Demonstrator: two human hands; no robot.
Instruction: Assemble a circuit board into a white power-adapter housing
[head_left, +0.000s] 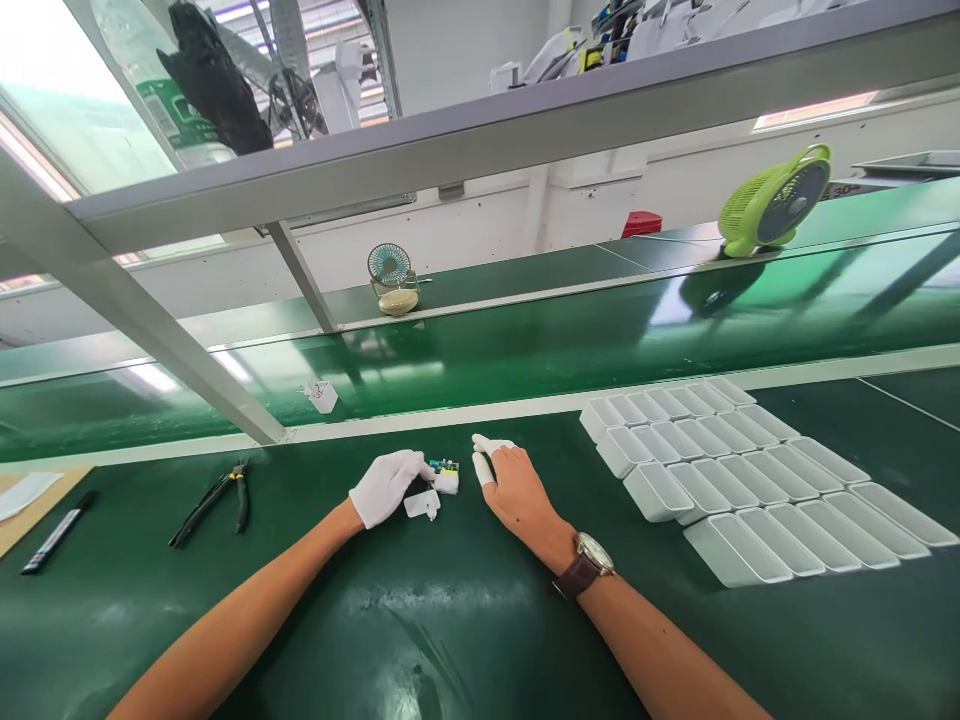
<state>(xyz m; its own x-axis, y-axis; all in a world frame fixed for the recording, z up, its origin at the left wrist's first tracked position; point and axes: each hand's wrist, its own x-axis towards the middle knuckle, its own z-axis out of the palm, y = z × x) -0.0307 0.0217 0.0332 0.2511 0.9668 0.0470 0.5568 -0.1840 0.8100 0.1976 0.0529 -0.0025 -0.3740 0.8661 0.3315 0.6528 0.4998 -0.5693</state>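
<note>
My left hand (388,488), in a white glove, has its fingers bent together at the left edge of a small green circuit board (445,466). A white block-shaped part (447,484) sits against the board. Just below lies a flat white plastic piece (421,504) with a small tab, close under my left fingers. My right hand (521,488) is to the right of the board, apart from it. White covers are on some of its fingers, which are stretched out with nothing held. A watch (589,562) is on the right wrist.
Rows of white open trays (739,480) stand at the right. Black-handled cutters (217,500) and a dark pen-like tool (58,532) lie at the left. A white plug-like adapter (322,396) rests on the green belt (480,350) behind. A metal shelf frame (480,140) crosses above.
</note>
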